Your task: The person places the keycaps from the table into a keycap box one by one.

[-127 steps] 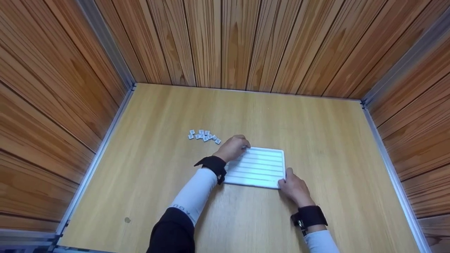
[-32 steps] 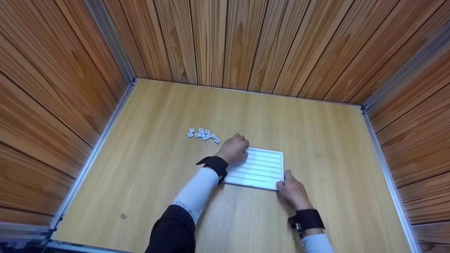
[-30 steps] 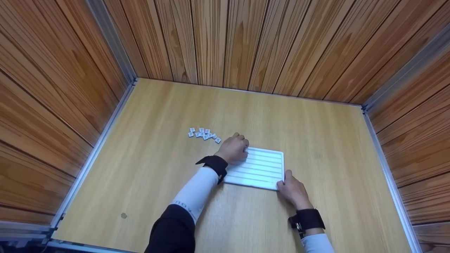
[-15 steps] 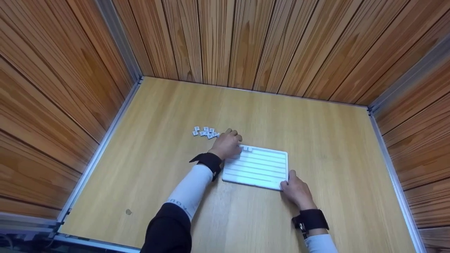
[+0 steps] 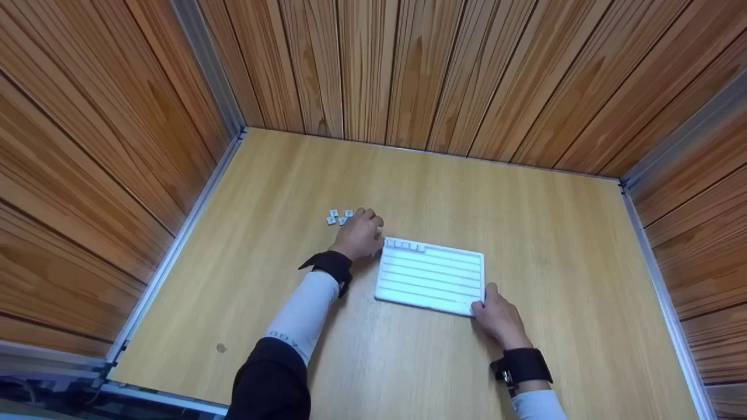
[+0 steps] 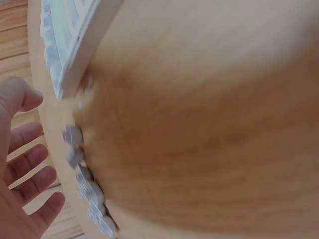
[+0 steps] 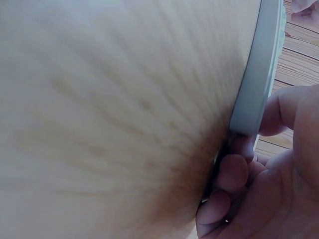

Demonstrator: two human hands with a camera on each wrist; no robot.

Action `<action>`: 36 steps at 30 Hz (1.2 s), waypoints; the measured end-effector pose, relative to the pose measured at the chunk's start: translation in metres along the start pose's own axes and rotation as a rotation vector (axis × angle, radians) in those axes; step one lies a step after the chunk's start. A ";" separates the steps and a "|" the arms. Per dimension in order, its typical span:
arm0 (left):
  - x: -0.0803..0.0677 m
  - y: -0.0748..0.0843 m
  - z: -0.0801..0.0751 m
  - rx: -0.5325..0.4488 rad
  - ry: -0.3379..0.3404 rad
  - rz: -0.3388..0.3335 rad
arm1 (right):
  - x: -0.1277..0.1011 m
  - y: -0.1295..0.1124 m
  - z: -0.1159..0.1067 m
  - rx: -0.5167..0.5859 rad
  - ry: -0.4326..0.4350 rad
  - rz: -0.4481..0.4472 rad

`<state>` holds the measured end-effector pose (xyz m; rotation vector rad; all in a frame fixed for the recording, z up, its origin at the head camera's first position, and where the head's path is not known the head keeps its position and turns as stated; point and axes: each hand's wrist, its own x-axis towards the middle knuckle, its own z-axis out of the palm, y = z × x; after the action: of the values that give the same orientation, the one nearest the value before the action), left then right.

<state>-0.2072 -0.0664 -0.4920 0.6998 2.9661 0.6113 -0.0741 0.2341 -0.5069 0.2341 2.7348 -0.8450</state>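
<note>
The white grooved board (image 5: 430, 277) lies mid-table, tiles now seated along its far-left row. The left hand (image 5: 360, 234) has left it, fingers spread over the loose tiles (image 5: 338, 217); the right hand (image 5: 499, 315) still pinches its near-right corner.

On my left sleeve (image 5: 295, 326) there is a short line of dark printing near the elbow, but it lies sideways to me and too small to spell out; the small tiles (image 5: 338, 217) on the counter (image 5: 525, 221), far left of the white board (image 5: 432, 280), carry dark marks I cannot read; the tiles set in the board's far row (image 5: 405, 245) are just as blurred; the board's own lines bear no writing I can read.
</note>
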 end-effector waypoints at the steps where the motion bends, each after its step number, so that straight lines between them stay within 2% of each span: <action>1: 0.015 -0.021 0.029 0.021 0.014 -0.026 | 0.023 0.031 0.014 -0.015 -0.035 0.014; 2: 0.028 -0.040 0.052 0.034 0.020 -0.044 | 0.043 0.057 0.027 -0.031 -0.055 0.030; 3: 0.032 -0.051 0.060 0.035 0.023 -0.052 | 0.051 0.066 0.033 -0.037 -0.056 0.047; 5: 0.026 -0.057 0.056 0.018 0.055 -0.058 | 0.047 0.061 0.032 -0.047 -0.041 0.041; 7: 0.023 -0.063 0.053 -0.003 0.060 -0.083 | 0.047 0.061 0.032 -0.055 -0.040 0.044; 12: 0.016 -0.079 0.044 -0.047 0.044 -0.154 | 0.047 0.062 0.033 -0.063 -0.042 0.053; 19: 0.007 -0.101 0.035 -0.036 0.041 -0.207 | 0.047 0.062 0.033 -0.051 -0.036 0.043; 25: 0.005 -0.109 0.034 -0.035 0.037 -0.245 | 0.046 0.062 0.033 -0.049 -0.044 0.050; 36: 0.007 -0.108 0.041 -0.030 0.042 -0.318 | 0.046 0.063 0.033 -0.048 -0.024 0.027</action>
<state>-0.2545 -0.1371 -0.5704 0.2054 3.0040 0.6478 -0.0969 0.2701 -0.5798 0.2484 2.7199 -0.7687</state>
